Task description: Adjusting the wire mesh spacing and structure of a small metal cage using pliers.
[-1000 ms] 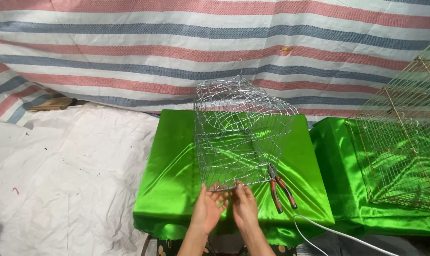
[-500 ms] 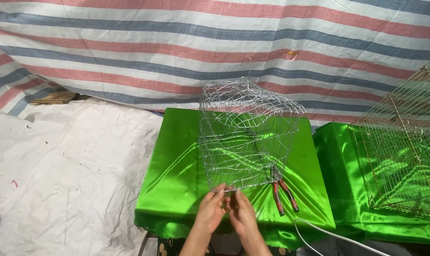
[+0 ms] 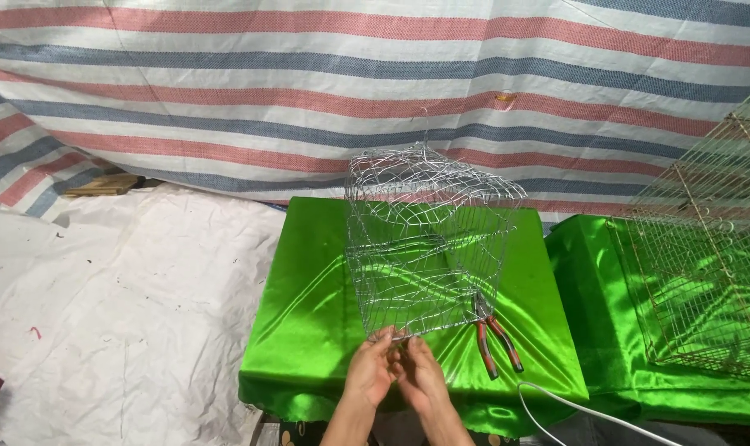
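The wire mesh cage stands upright on the green satin-covered table, its near bottom corner right at my fingertips. By the look of it the body is largely shaped: the sides rise as a woven net and close over into a rough dome at the top, with one stray wire end poking up from the crown. What seems left is the lower front edge, where I am working, and probably some tidying, since the mesh bulges unevenly (the back rim I cannot see well enough to judge).

My left hand and my right hand come up from the bottom of the view, side by side and touching each other, backs toward me. The fingers of both are curled in and pinched on the bottom rim wire of the cage; whether there is a separate loose strand between them I cannot tell, as the wire is too thin there.

The red-handled pliers lie untouched on the satin just to the right of the cage base. A white cable curves across the table's near right corner. A second, squarer wire cage sits on another green-draped table to the right, and a striped tarpaulin hangs behind everything.
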